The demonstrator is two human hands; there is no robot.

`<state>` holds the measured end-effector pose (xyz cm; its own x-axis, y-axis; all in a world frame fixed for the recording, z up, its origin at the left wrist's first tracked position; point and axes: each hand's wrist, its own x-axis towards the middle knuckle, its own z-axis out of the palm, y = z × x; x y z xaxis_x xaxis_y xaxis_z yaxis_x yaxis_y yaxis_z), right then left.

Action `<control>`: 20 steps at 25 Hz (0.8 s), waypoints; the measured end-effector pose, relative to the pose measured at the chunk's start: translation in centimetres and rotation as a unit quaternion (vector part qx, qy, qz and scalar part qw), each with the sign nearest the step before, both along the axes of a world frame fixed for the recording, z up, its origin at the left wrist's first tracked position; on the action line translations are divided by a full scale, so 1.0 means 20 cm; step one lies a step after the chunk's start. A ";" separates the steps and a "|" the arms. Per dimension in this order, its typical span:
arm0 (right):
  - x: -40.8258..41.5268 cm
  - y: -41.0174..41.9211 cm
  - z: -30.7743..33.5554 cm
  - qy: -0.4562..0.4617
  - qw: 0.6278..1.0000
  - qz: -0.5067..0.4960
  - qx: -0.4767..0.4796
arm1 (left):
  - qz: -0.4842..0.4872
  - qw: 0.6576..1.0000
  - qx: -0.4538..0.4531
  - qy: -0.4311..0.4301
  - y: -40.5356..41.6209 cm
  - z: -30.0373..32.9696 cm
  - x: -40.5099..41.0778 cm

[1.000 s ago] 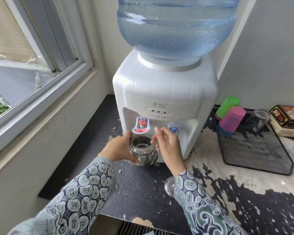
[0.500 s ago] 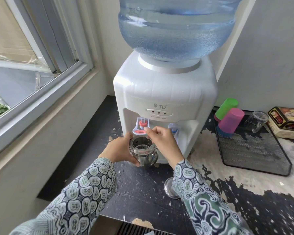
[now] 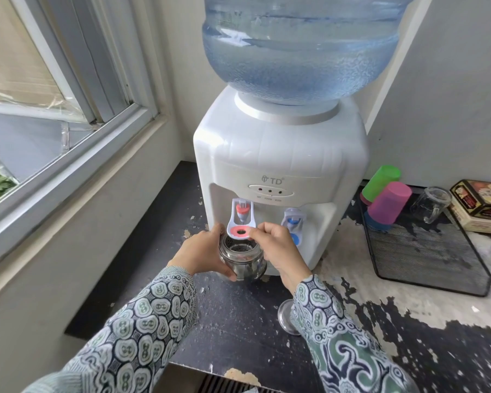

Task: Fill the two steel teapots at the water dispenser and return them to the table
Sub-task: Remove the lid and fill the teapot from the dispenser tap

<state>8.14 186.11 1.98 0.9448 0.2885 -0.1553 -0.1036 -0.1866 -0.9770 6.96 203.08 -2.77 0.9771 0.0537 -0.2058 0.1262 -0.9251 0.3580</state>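
— Holding the steel teapot [image 3: 243, 260] under the water dispenser [image 3: 278, 177], is that it?

— Yes. The left hand [image 3: 203, 252] wraps the pot's left side, its grip curled round the body, and the pot sits at the foot of the dispenser, directly below the red tap [image 3: 241, 219]. The pot is open at the top, with a perforated strainer showing inside.

— And the other grip?

— The right hand [image 3: 275, 245] has its fingers curled, thumb and forefinger pinching the right edge of the red tap's white lever. It covers part of the blue tap [image 3: 293, 222] just to the right.

— Is water running?

— Cannot tell; no stream is clear.

— What else stands round the dispenser?

— On top, a big blue water bottle [image 3: 298, 43]. In front and a little right, a round lid [image 3: 285, 316] lies on the worn black table [image 3: 238, 316], partly under the right sleeve. Further right is a black mesh tray [image 3: 425, 259] with a green cup [image 3: 380, 180] and a pink cup [image 3: 389, 202] lying tilted, a clear glass mug [image 3: 430, 202], then a printed box [image 3: 482, 205]. Left of the dispenser is a window [image 3: 54, 109].
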 end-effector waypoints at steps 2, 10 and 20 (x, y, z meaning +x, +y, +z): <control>0.00 0.00 -0.03 -0.003 1.000 0.000 -0.003 | 0.003 1.000 -0.001 0.002 0.00 0.00 0.00; 0.03 -0.01 -0.14 -0.037 0.997 0.002 -0.061 | -0.007 1.000 0.008 -0.005 0.00 0.00 -0.01; 0.13 0.05 -0.23 -0.131 0.952 -0.007 -0.276 | -0.009 1.000 0.004 -0.008 0.00 -0.01 -0.02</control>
<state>10.70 187.11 -2.54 0.9750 0.2190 -0.0385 0.1240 -0.6793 -0.7233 6.64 203.00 -2.87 0.9812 0.0375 -0.1895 0.1036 -0.9302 0.3523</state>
